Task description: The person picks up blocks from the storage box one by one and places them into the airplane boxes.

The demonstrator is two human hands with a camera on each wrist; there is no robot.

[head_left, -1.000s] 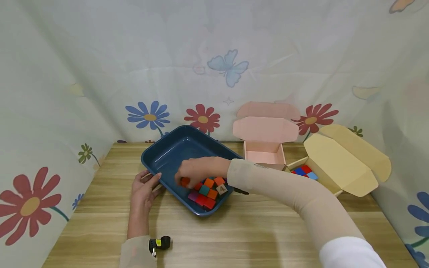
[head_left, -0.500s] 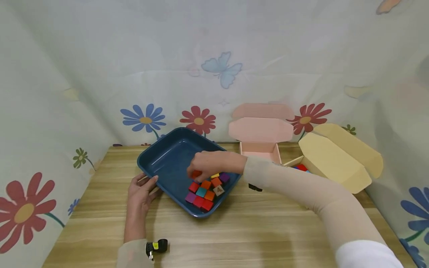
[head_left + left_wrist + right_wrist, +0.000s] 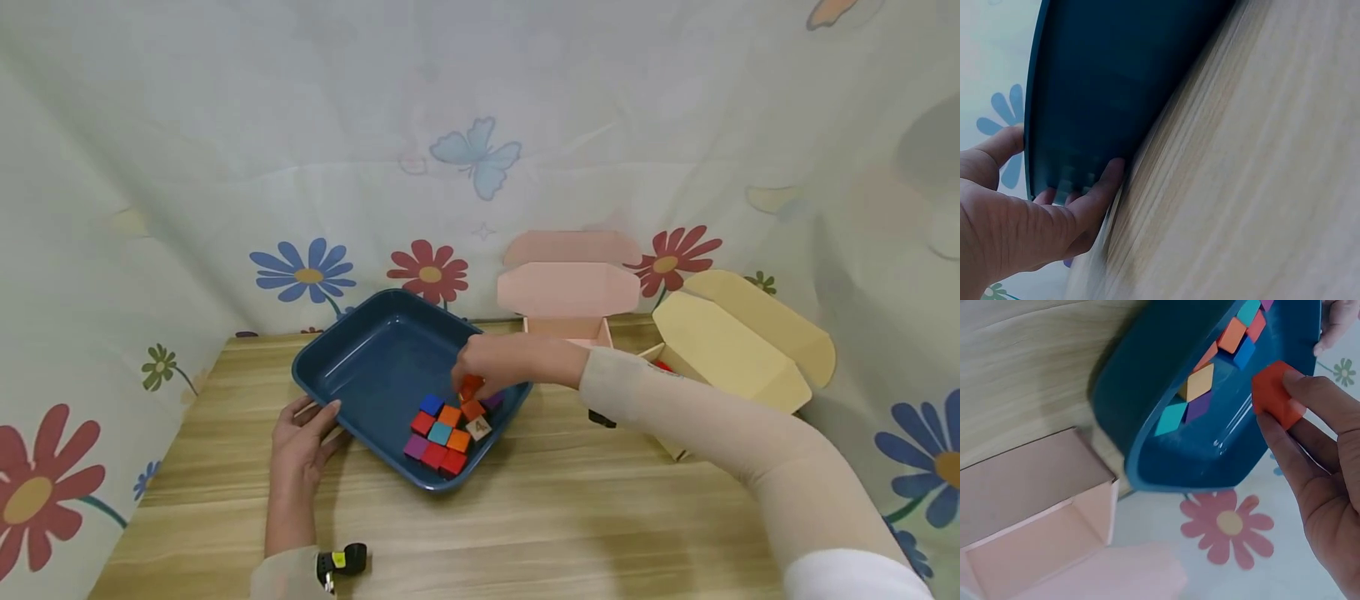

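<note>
A dark blue tray [image 3: 375,367] sits on the wooden table, with several coloured wooden blocks [image 3: 440,433] grouped toward its near end; one plain block bears a 4. My left hand [image 3: 300,442] holds the tray's left side, thumb at the rim and fingers against the outer wall, as the left wrist view shows. Over the tray, my right hand [image 3: 498,358] pinches an orange block [image 3: 1272,394] between thumb and fingers. In the right wrist view yellow, teal and purple blocks [image 3: 1197,406] lie along the tray wall, apart from the held one.
Beyond the tray's right end stands an open pink box [image 3: 567,287]. An open yellow box [image 3: 723,342] with a bit of red inside is farther right, partly behind the right sleeve [image 3: 675,408]. A flowered cloth [image 3: 360,167] hangs behind the table.
My right hand has moved right across the tray with the orange block, uncovering blocks that it hid, a blue one among them. My left hand stays on the tray's side.
</note>
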